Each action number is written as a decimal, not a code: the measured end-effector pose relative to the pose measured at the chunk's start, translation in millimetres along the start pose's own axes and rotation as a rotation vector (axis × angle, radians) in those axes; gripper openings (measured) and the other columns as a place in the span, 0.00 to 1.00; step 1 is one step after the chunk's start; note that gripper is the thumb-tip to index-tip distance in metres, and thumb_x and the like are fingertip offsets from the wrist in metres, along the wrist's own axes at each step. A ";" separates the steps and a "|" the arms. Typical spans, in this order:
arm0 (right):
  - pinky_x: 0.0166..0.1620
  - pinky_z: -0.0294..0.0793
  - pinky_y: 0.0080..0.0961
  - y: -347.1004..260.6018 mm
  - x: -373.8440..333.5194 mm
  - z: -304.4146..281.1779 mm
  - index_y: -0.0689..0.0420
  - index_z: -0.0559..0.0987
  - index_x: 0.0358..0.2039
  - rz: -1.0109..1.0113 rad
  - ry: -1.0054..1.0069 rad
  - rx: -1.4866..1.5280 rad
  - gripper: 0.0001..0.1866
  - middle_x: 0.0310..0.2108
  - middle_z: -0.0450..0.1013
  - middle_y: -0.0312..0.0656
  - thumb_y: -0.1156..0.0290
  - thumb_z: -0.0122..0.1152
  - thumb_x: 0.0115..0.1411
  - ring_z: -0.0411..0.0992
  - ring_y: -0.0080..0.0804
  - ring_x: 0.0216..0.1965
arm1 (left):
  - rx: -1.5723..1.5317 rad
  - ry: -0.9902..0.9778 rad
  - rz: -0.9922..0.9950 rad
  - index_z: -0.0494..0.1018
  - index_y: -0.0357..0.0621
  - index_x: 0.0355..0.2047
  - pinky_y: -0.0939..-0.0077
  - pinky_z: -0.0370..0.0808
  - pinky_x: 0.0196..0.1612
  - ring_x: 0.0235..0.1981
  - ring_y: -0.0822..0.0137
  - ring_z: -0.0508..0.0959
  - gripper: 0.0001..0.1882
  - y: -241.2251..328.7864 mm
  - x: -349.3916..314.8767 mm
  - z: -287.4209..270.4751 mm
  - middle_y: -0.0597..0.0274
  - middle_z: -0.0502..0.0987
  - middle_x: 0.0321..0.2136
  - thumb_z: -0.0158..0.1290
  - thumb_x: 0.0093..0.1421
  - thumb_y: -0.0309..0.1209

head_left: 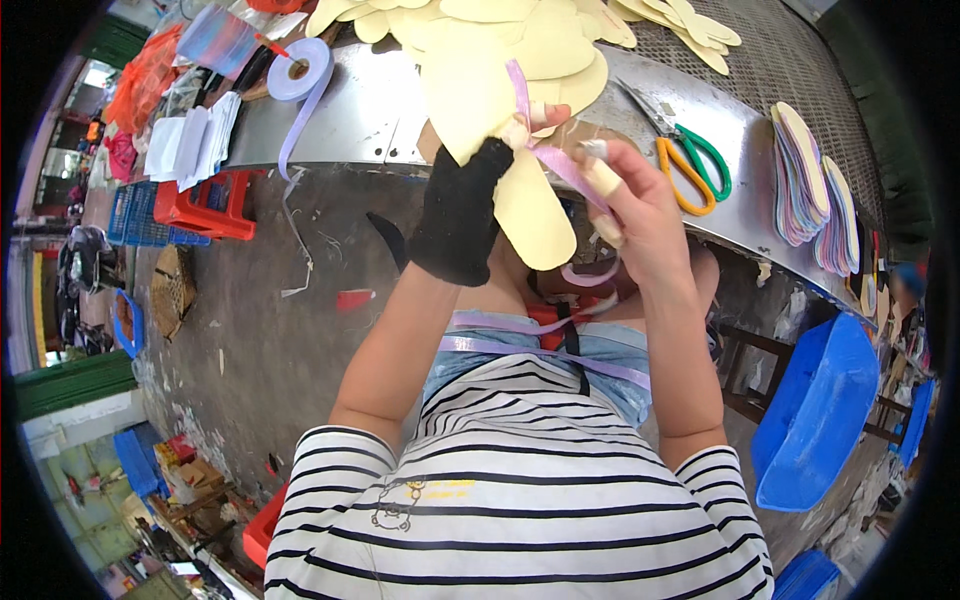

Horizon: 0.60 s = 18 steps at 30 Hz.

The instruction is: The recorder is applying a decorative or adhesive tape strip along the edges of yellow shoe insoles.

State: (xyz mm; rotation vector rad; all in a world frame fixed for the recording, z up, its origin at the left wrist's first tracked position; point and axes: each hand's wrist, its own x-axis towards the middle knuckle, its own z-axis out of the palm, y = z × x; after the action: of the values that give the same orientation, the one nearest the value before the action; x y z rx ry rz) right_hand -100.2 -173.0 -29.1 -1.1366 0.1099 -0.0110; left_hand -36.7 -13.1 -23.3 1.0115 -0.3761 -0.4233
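My left hand (462, 205), in a black glove that leaves the fingertips bare, is closed on a pale yellow insole (538, 225) tilted over the bench edge. A lilac ribbon (563, 168) lies against the insole's middle. Tape wraps some fingertips of my right hand (648, 200), which pinches this ribbon just right of the insole. From there the ribbon drops toward my lap, where lilac lengths cross my thighs. Beyond my hands a heap of pale yellow insoles (555, 45) covers part of the bench. My fingers hide where ribbon and insole meet.
Scissors (690, 165) with one orange and one green handle lie to the right on the metal bench (365, 95). Stacked insoles (800, 180) stand at the right edge. A lilac ribbon roll (300, 72) sits far left, above a red stool (208, 205). A blue tub (815, 420) is lower right.
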 end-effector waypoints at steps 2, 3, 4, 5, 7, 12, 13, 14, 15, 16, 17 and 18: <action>0.22 0.58 0.08 9.5 -6.0 7.3 0.60 0.78 0.35 -0.048 0.059 -0.028 0.07 0.27 0.73 0.31 0.72 0.57 0.58 0.64 0.09 0.21 | 0.049 0.071 0.020 0.66 0.36 0.50 0.78 0.74 0.36 0.36 0.70 0.76 0.23 3.8 1.5 4.5 0.53 0.75 0.41 0.47 0.61 0.42; 0.22 0.58 0.07 15.2 -9.1 9.8 0.60 0.78 0.35 -0.100 0.123 -0.058 0.06 0.27 0.73 0.32 0.73 0.58 0.58 0.65 0.09 0.21 | 0.051 0.072 0.018 0.66 0.36 0.50 0.78 0.74 0.36 0.36 0.70 0.76 0.23 3.2 1.5 3.6 0.53 0.75 0.41 0.47 0.61 0.42; 0.22 0.59 0.07 21.4 -11.7 11.1 0.61 0.78 0.35 -0.105 0.100 -0.020 0.06 0.27 0.74 0.32 0.74 0.59 0.57 0.67 0.10 0.23 | 0.096 0.133 0.073 0.67 0.37 0.49 0.78 0.74 0.36 0.35 0.71 0.76 0.23 1.2 1.4 3.5 0.55 0.75 0.38 0.47 0.61 0.42; 0.22 0.59 0.07 24.0 -13.9 12.1 0.61 0.78 0.35 -0.104 0.107 -0.020 0.06 0.27 0.74 0.32 0.74 0.59 0.57 0.67 0.10 0.23 | 0.140 0.192 0.128 0.68 0.38 0.49 0.78 0.74 0.36 0.34 0.71 0.75 0.22 -0.9 1.7 4.1 0.56 0.76 0.36 0.47 0.61 0.42; 0.22 0.58 0.07 25.4 -17.5 16.8 0.61 0.77 0.34 -0.067 0.126 0.114 0.05 0.27 0.74 0.32 0.74 0.59 0.57 0.67 0.10 0.24 | -0.006 0.229 0.171 0.70 0.35 0.44 0.78 0.76 0.25 0.29 0.68 0.78 0.17 -1.4 2.5 8.4 0.55 0.76 0.34 0.50 0.59 0.34; 0.21 0.55 0.08 14.6 -21.7 5.7 0.60 0.77 0.31 0.076 0.007 0.250 0.04 0.24 0.73 0.30 0.73 0.59 0.57 0.62 0.08 0.20 | 0.053 0.238 0.180 0.71 0.36 0.44 0.80 0.72 0.27 0.25 0.72 0.75 0.17 4.5 -4.6 14.1 0.58 0.76 0.27 0.50 0.59 0.34; 0.20 0.55 0.08 11.9 -23.9 2.2 0.60 0.77 0.32 0.097 -0.001 0.195 0.04 0.25 0.73 0.31 0.74 0.59 0.57 0.61 0.09 0.20 | 0.109 0.206 0.197 0.71 0.36 0.44 0.81 0.71 0.26 0.25 0.73 0.74 0.17 5.4 -5.2 13.4 0.59 0.75 0.25 0.50 0.59 0.35; 0.20 0.54 0.08 9.3 -25.1 1.0 0.60 0.76 0.33 0.117 -0.008 0.139 0.05 0.25 0.72 0.31 0.74 0.59 0.56 0.61 0.09 0.19 | 0.110 0.206 0.197 0.71 0.36 0.44 0.81 0.71 0.26 0.25 0.73 0.74 0.17 6.0 -5.0 14.6 0.59 0.75 0.25 0.50 0.59 0.35; 0.20 0.54 0.08 5.4 -24.3 2.5 0.60 0.76 0.33 0.116 -0.009 0.140 0.05 0.25 0.72 0.31 0.74 0.59 0.56 0.61 0.09 0.19 | 0.119 0.194 0.206 0.71 0.36 0.44 0.82 0.70 0.26 0.24 0.73 0.73 0.17 6.8 -4.3 16.8 0.60 0.75 0.23 0.50 0.59 0.35; 0.20 0.54 0.07 0.7 -23.3 3.7 0.60 0.77 0.32 0.075 0.029 0.053 0.05 0.25 0.72 0.31 0.75 0.59 0.56 0.61 0.09 0.20 | 0.125 0.181 0.213 0.71 0.36 0.44 0.82 0.69 0.26 0.24 0.74 0.73 0.18 6.7 -3.9 18.6 0.60 0.74 0.22 0.50 0.59 0.36; 0.20 0.54 0.07 -1.8 -23.0 4.1 0.60 0.77 0.32 0.034 0.067 -0.033 0.04 0.24 0.71 0.31 0.76 0.59 0.55 0.60 0.08 0.20 | 0.125 0.178 0.211 0.71 0.36 0.44 0.82 0.69 0.26 0.24 0.74 0.73 0.18 6.4 -4.1 19.2 0.60 0.74 0.22 0.50 0.59 0.36; 0.21 0.54 0.07 2.3 -24.0 1.7 0.60 0.78 0.31 0.067 0.033 -0.019 0.04 0.25 0.71 0.30 0.76 0.60 0.54 0.60 0.09 0.20 | 0.120 0.199 0.205 0.70 0.35 0.46 0.83 0.69 0.25 0.23 0.74 0.73 0.19 6.0 -4.4 19.8 0.62 0.74 0.22 0.49 0.59 0.37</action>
State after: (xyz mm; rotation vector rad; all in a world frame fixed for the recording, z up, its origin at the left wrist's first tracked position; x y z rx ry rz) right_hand -124.0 -169.0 -28.6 -1.1517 0.1780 0.0311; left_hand -49.2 -22.6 -9.0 1.1088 -0.3251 -0.1145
